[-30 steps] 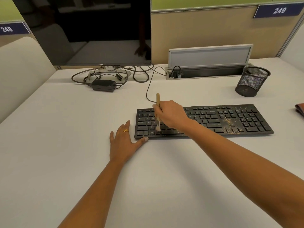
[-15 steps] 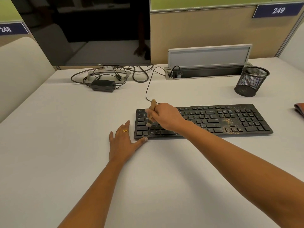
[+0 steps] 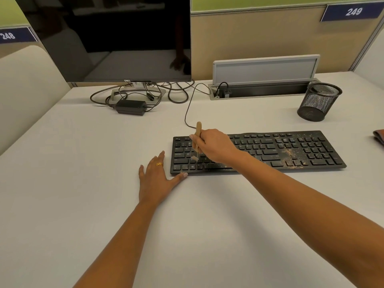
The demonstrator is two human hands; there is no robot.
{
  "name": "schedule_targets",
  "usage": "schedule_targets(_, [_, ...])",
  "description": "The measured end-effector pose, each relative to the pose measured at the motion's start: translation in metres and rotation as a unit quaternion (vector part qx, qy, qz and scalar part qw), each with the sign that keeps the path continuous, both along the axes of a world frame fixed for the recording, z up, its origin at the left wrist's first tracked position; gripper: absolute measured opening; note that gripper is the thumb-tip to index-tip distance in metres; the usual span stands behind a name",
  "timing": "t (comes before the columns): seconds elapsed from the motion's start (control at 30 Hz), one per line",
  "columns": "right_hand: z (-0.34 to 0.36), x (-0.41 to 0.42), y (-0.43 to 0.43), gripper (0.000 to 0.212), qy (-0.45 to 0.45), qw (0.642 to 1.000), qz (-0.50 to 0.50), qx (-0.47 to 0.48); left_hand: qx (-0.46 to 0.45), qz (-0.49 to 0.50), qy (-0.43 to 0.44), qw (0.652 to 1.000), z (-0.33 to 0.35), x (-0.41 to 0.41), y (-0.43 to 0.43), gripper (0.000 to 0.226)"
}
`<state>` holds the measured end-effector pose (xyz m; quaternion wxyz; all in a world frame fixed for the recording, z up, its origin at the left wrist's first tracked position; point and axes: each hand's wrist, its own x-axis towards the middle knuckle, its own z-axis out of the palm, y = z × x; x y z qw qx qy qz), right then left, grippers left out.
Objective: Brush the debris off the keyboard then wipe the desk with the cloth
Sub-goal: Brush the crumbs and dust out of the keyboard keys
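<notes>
The right hand [image 3: 214, 145] pinches the wooden handle of a small brush [image 3: 198, 129] between the thumb and the curled fingers, with the handle nearly upright and the bristles down on the letter keys at the left part of the black keyboard [image 3: 270, 150]. I think this steep hold lets the bristles go into the gaps between the keys. The left hand [image 3: 154, 176] lies flat on the counter [image 3: 83, 183] with spread fingers, and its thumb tip touches the near left corner of the keyboard; it seems to steady the keyboard so that it does not slide under the strokes. Most of the debris [image 3: 288, 151], a brownish dust, sits on the right part near the number keys, well apart from the brush, so I judge that the brushing is far from finished. A brown folded thing at the far right edge of the view, probably the cloth [image 3: 379, 139], lies untouched on the counter. There is wide bare counter on the near side and to the left of the keyboard, good room for sweeping the dust off. Behind the keyboard its thin cable [image 3: 188, 113] runs away toward the monitor [image 3: 116, 38], and a mesh cup [image 3: 319, 101] stands beyond the right end, so strokes to that side have less room.
</notes>
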<state>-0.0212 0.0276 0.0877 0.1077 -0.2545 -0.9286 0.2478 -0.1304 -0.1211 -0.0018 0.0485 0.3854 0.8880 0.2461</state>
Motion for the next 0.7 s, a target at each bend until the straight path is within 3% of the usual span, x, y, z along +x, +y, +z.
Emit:
schedule_targets(0.23, [0.001, 0.002, 0.001, 0.046, 0.030, 0.999, -0.017, 0.015, -0.001, -0.001, 0.002, 1.000, 0.000, 0.000, 0.000, 0.099])
schedule_targets(0.37, [0.001, 0.001, -0.003, 0.048, -0.001, 1.000, 0.001, 0.030, 0.005, 0.000, 0.000, 1.000, 0.000, 0.000, -0.001, 0.098])
schedule_targets(0.53, [0.000, -0.003, -0.005, 0.044, 0.053, 0.997, -0.033, -0.041, 0.001, 0.001, 0.003, 1.000, -0.001, 0.000, -0.001, 0.099])
schedule_targets(0.7, [-0.007, -0.004, -0.008, 0.046, 0.021, 0.999, -0.016, -0.030, 0.007, 0.001, 0.002, 1.000, 0.000, 0.001, 0.000, 0.098])
